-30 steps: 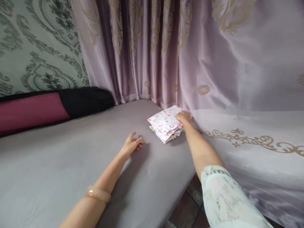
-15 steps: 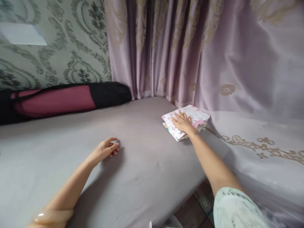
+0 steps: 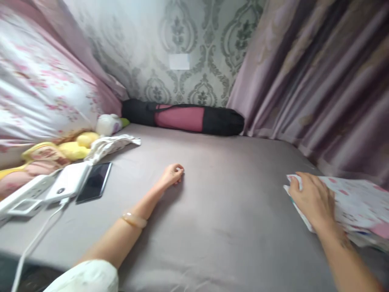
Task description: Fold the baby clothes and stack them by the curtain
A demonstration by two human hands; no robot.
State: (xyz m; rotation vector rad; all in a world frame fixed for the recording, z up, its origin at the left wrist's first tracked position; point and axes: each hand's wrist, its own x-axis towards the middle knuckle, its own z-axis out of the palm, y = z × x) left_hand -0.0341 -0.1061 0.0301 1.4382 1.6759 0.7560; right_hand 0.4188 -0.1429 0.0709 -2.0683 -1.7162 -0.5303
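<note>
My left hand (image 3: 174, 175) rests low over the grey sheet (image 3: 212, 211), its fingers curled in with thumb and forefinger meeting. Nothing shows inside that curl. At the right edge, a folded stack of white cloth (image 3: 361, 198) with pink flower print lies on the sheet, its layers showing along the near side. On the stack's left part lies my right hand (image 3: 316, 198), palm down, the thumb apart from the fingers near the left corner. Part of the stack runs out of view.
Along the patterned wall lies a black and pink long bag (image 3: 179, 117). At left are a phone (image 3: 95, 182), a white power bank (image 3: 68, 180), a power strip (image 3: 27, 192), a crumpled cloth (image 3: 112, 145) and yellow plush toys (image 3: 73, 150). Purple curtains (image 3: 279, 81) hang at right.
The view has swung left, bringing in the phone, power strip and toys. My right hand stays on the cloth stack, now at its left part with more bent fingers; my left hand remains curled.
</note>
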